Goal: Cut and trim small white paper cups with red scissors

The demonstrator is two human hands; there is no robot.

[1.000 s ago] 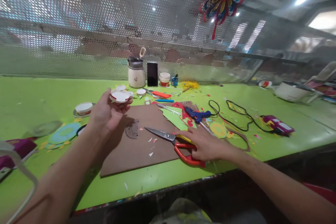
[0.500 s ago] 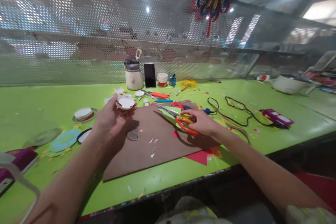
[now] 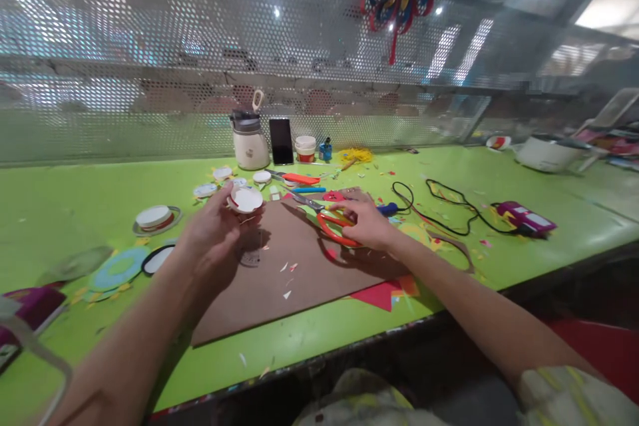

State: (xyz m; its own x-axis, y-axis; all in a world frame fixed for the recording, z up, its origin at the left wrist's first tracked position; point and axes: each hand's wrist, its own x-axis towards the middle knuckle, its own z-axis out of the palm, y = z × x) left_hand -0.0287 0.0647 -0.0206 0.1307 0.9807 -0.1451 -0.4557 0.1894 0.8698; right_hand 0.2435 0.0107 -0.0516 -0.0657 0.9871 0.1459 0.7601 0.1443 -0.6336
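My left hand [image 3: 219, 226] is closed around a shallow white paper-cup bottom [image 3: 248, 199] with red along its rim, held above the left part of a brown cardboard sheet [image 3: 269, 296]. My right hand [image 3: 367, 223] grips scissors [image 3: 335, 227] by their orange and yellow handles. The blades point left toward the cup bottom without touching it. Under the scissors lies light green paper, mostly covered by my hand. A clear protractor [image 3: 250, 258] rests on the cardboard below my left hand, among small paper scraps [image 3: 287, 294].
Along the back stand a white bottle [image 3: 251, 148], a black phone [image 3: 281, 142], a white tub [image 3: 305, 149] and a small blue bottle [image 3: 325, 149]. An orange cutter [image 3: 301, 179] and blue pen [image 3: 309, 190] lie before them. A corded purple device [image 3: 526, 217] sits right; paper rings [image 3: 120, 269] lie left.
My right hand has moved left with the scissors, closer to the cup bottom. The cup bottom is tilted a little more toward me. The whole view has shifted slightly.
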